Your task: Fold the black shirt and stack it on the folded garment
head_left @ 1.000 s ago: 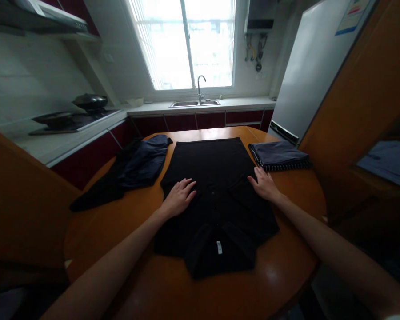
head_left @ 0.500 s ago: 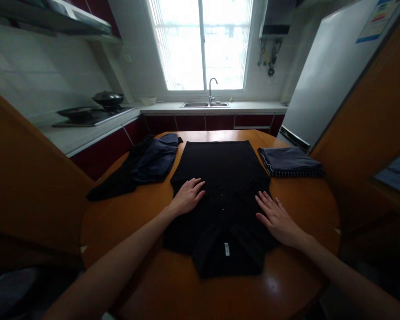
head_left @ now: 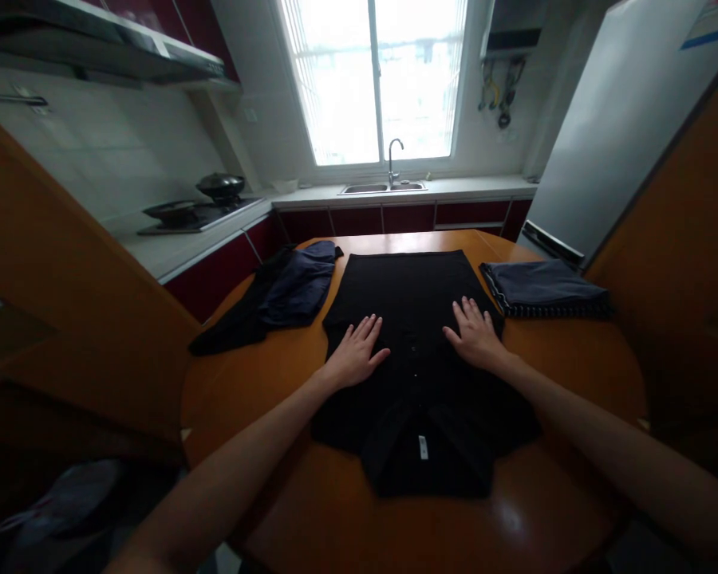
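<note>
A black polo shirt (head_left: 412, 303) lies spread flat on a round wooden table (head_left: 275, 375), collar and white label toward me. My left hand (head_left: 357, 354) rests flat on the shirt's left half with fingers stretched out. My right hand (head_left: 474, 335) lies flat on the right half, fingers spread. Neither hand holds anything.
A crumpled dark blue garment (head_left: 281, 292) lies left of the shirt. A folded grey garment (head_left: 542, 287) sits at the right. Behind are a counter with sink (head_left: 383, 188), a stove with pans (head_left: 197, 209) and a fridge (head_left: 610, 135). Wooden chair backs flank the table.
My right hand has slid from the shirt's lower right side up and inward onto its right half. The left hand stays flat on the shirt. The view has shifted slightly.
</note>
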Demonstrator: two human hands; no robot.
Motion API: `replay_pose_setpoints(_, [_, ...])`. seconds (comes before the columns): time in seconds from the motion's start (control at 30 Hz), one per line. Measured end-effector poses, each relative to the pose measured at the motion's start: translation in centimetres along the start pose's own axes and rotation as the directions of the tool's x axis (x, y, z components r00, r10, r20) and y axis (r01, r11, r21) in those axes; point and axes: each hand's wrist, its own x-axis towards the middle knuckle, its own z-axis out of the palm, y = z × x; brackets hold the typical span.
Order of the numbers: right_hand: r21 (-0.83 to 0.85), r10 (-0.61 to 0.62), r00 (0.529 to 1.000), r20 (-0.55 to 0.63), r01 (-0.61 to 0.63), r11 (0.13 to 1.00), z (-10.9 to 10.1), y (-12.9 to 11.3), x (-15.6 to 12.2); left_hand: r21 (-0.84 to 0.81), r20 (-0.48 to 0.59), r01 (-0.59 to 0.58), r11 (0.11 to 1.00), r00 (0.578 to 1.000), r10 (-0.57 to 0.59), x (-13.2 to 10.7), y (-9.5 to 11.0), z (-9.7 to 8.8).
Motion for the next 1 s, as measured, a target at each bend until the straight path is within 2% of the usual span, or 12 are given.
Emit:
replay_pose_setpoints(0.13, [-0.036, -0.004, 0.998, 0.069, 0.006, 0.999, 2.7, -0.4, 1.1, 0.009, -0.112, 0.200, 0.980, 0.974, -0.198, 0.3, -1.5, -0.3])
replay_pose_setpoints(0.2, [-0.041, -0.009, 0.997, 0.079, 0.012, 0.999, 3.2, -0.1, 1.0, 0.026, -0.083, 0.280, 0.960, 0.957, -0.277, 0.5, -2.5, 0.0])
replay_pose_setpoints(0.27, [-0.027, -0.020, 0.998, 0.058, 0.021, 0.999, 3.2, 0.2, 1.0, 0.036, -0.033, 0.311, 0.950, 0.950, -0.310, 0.6, -3.2, 0.5])
replay_pose_setpoints(0.4, [0.072, -0.024, 0.997, -0.075, 0.030, 0.997, 2.2, 1.9, 2.0, 0.021, -0.041, 0.310, 0.951, 0.950, -0.309, 0.7, -3.9, 0.3])
replay_pose_setpoints(0.5, [0.104, 0.059, 0.982, -0.179, -0.041, 0.994, 1.4, 4.3, 3.0, 0.004, -0.099, 0.334, 0.943, 0.938, -0.332, 0.7, -4.4, -0.4])
replay_pose_setpoints(0.57, [0.111, 0.135, 0.974, -0.179, -0.117, 0.987, 1.2, 5.8, 3.3, 0.003, -0.109, 0.363, 0.932, 0.926, -0.360, 0.8, -4.7, -0.6])
replay_pose_setpoints(0.63, [0.120, 0.183, 0.978, -0.105, -0.170, 0.978, 1.4, 6.8, 3.3, 0.019, -0.069, 0.387, 0.922, 0.920, -0.385, 0.8, -4.8, -0.4])
replay_pose_setpoints(0.7, [0.104, 0.195, 0.981, -0.003, -0.194, 0.976, 1.6, 6.9, 3.1, 0.038, -0.008, 0.403, 0.914, 0.915, -0.403, 0.8, -4.7, -0.2])
replay_pose_setpoints(0.77, [0.056, 0.196, 0.980, 0.045, -0.198, 0.979, 1.8, 6.6, 2.9, 0.042, 0.018, 0.414, 0.909, 0.910, -0.415, 0.7, -4.4, -0.3])
replay_pose_setpoints(0.83, [0.002, 0.198, 0.980, -0.008, -0.198, 0.980, 1.8, 6.1, 2.7, 0.031, -0.009, 0.414, 0.910, 0.910, -0.414, 0.6, -4.1, -0.6])
replay_pose_setpoints(0.93, [-0.026, 0.176, 0.976, -0.124, -0.181, 0.983, 1.7, 5.6, 2.5, 0.026, -0.109, 0.367, 0.930, 0.926, -0.362, 0.3, -3.5, -1.0])
replay_pose_setpoints(1.0, [-0.031, 0.152, 0.982, -0.115, -0.156, 0.987, 1.7, 5.3, 2.3, 0.027, -0.132, 0.299, 0.954, 0.947, -0.293, 0.2, -2.9, -0.9])
